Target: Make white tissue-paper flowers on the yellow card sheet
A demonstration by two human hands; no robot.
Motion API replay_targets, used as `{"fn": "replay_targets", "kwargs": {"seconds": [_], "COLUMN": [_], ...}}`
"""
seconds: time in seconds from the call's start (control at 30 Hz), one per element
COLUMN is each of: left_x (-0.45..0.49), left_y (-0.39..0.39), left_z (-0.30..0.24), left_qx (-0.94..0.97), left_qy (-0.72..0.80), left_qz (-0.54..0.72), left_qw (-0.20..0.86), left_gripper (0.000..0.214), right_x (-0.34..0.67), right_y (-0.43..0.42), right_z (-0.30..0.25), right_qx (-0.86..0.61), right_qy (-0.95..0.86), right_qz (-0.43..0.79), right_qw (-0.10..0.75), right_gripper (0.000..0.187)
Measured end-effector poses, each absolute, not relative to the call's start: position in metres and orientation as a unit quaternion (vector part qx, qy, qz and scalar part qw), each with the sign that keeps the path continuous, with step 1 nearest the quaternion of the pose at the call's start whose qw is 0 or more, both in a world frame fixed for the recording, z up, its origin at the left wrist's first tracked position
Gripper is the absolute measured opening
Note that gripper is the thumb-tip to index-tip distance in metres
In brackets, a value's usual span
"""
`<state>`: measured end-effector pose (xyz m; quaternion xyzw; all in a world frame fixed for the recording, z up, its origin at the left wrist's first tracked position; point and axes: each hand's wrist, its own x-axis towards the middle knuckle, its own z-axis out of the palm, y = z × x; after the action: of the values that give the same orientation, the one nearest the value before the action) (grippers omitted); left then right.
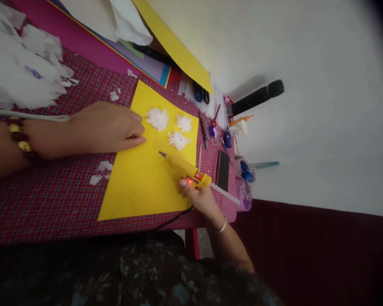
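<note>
Right hand [198,196] grips the yellow glue gun [184,169], nozzle above the yellow card [140,182], just short of three white paper tufts [178,139]. Left hand [107,127] lies flat, fingers extended, pressing the card's edge.

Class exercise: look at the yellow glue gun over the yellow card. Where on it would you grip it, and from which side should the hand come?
Probably grip the glue gun at its rear handle, where the right hand holds it now, coming from the table's near edge. The nozzle tip points toward the white paper flowers and may be hot, and a glue stick projects from the back, so the handle is the free part.
</note>
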<state>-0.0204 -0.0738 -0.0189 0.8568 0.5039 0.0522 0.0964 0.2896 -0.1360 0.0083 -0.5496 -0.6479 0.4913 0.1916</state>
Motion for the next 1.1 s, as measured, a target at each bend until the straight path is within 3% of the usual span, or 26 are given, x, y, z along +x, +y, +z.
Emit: {"fn": "replay_targets", "kwargs": {"seconds": [0.27,0.53,0.77,1.1], "left_x": [-0.018,-0.02,-0.016,-0.011], "left_y": [-0.074,-0.073,-0.074,-0.074], "left_z": [-0.017,-0.02,-0.015,-0.005], "left_qx": [0.849,0.843,0.847,0.838], "left_qy": [0.517,0.526,0.525,0.536], "left_qz": [0.047,0.044,0.009,0.003], "left_qw": [0.095,0.107,0.083,0.106], "left_gripper": [0.034,0.037,0.032,0.034], "right_x": [0.298,0.294,0.297,0.295], "right_y": [-0.14,-0.133,-0.135,-0.139], "right_z": [0.018,0.025,0.012,0.024], "right_qx": [-0.559,-0.538,-0.551,-0.546], "right_qy": [-0.655,-0.628,-0.671,-0.648], "right_qz": [0.486,0.536,0.471,0.506], "right_qw": [0.148,0.169,0.157,0.162], "right_gripper": [0.052,0.057,0.052,0.044]}}
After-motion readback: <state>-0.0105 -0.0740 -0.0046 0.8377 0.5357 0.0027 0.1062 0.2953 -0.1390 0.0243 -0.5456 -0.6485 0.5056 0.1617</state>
